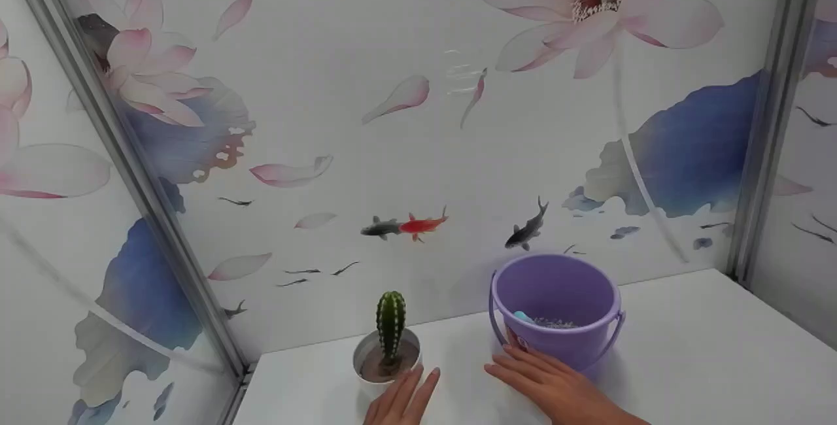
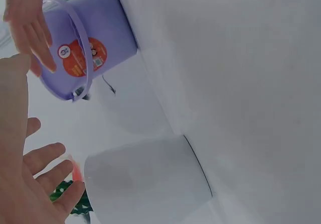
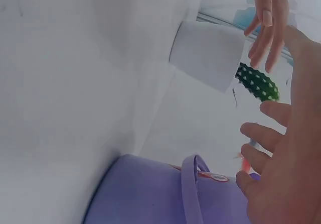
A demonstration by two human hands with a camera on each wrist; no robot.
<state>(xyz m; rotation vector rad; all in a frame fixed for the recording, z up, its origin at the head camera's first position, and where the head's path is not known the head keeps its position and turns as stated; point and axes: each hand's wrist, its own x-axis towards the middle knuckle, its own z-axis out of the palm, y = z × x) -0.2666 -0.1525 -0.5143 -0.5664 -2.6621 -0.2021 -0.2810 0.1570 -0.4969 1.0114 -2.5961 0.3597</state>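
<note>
My left hand point(image 1: 402, 400) is in front of a white pot point(image 1: 366, 373) with a ribbed green cactus point(image 1: 391, 323). Its fingers are spread and hold nothing; in the left wrist view, the fingertips are near the pot's rim. At the near left side of a purple bucket point(image 1: 556, 294) is my right hand point(image 1: 556, 382), fingers extended and grasping nothing. Whether it touches the bucket I cannot tell. Inside the bucket lie pale grainy material point(image 1: 554, 324) and a small turquoise thing point(image 1: 522, 316), mostly hidden by the rim. The bucket's handle point(image 2: 83, 38) hangs down, beside an orange sticker point(image 2: 75, 61).
Pot and bucket stand apart on a white table point(image 1: 706, 346). Right behind it rises a white wall panel point(image 1: 327, 124) printed with lotus flowers and fish. Metal posts point(image 1: 131, 170) frame the panel at the left and right, with further panels beside them.
</note>
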